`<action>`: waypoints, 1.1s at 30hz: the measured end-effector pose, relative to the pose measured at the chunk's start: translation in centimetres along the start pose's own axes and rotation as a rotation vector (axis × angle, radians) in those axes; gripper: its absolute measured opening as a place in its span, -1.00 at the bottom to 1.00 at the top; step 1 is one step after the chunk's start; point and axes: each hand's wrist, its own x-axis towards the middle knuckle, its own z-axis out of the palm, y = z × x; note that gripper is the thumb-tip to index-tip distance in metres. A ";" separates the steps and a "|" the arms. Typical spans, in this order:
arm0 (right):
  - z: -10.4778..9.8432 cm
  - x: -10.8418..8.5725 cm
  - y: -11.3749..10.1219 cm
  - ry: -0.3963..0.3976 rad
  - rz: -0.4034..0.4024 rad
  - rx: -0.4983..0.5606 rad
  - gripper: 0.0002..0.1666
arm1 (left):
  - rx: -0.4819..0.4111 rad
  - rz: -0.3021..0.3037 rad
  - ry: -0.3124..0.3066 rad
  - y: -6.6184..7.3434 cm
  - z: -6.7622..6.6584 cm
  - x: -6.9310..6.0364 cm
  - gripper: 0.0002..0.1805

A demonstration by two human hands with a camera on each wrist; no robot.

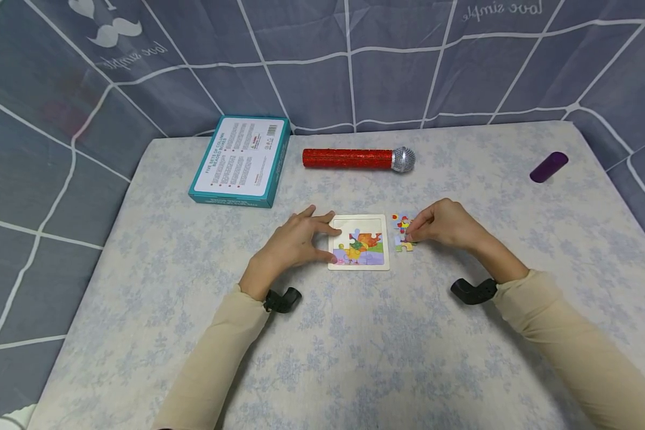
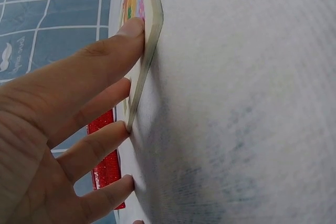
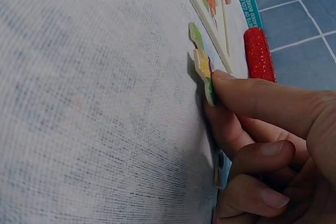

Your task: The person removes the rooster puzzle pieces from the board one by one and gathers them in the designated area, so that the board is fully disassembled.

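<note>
A small square puzzle tray point(image 1: 386, 257) with a pale rim lies on the table. Joined colourful pieces point(image 1: 375, 257) fill its lower part, while bare board shows along the top. My left hand point(image 1: 292, 240) spreads over the tray's left side. Its thumb point(image 2: 131, 27) rests on the tray near one corner, and fingertips touch the edge. Just right of the tray, my right hand point(image 1: 447, 224) pinches a jigsaw piece point(image 3: 202, 62) between thumb and index finger. Other loose pieces point(image 1: 405, 246) lie by those fingertips, partly hidden by the hand.
Behind the tray lies a red glittery microphone point(image 1: 349, 159) with a silver head. A teal-edged box point(image 1: 242, 158) sits at the back left. At the far right is a purple cylinder point(image 1: 549, 167). Grey tiled-pattern cloth point(image 1: 312, 89) hangs behind the table.
</note>
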 end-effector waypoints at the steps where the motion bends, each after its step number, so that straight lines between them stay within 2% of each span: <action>1: 0.0 0.0 0.0 0.001 -0.004 -0.006 -0.88 | -0.001 0.002 0.002 0.0 0.0 0.0 -0.36; 23: -0.1 -0.2 -0.1 0.011 -0.073 -0.038 -0.94 | -0.011 0.013 0.004 -0.1 0.0 0.0 -0.36; 29: 0.2 0.0 -0.8 0.058 -0.102 -0.020 -0.91 | -0.006 0.015 0.003 0.0 0.0 -0.1 -0.36; 33: 1.0 0.7 -1.7 0.047 -0.145 -0.005 -0.90 | -0.001 0.007 0.003 0.0 0.0 0.0 -0.37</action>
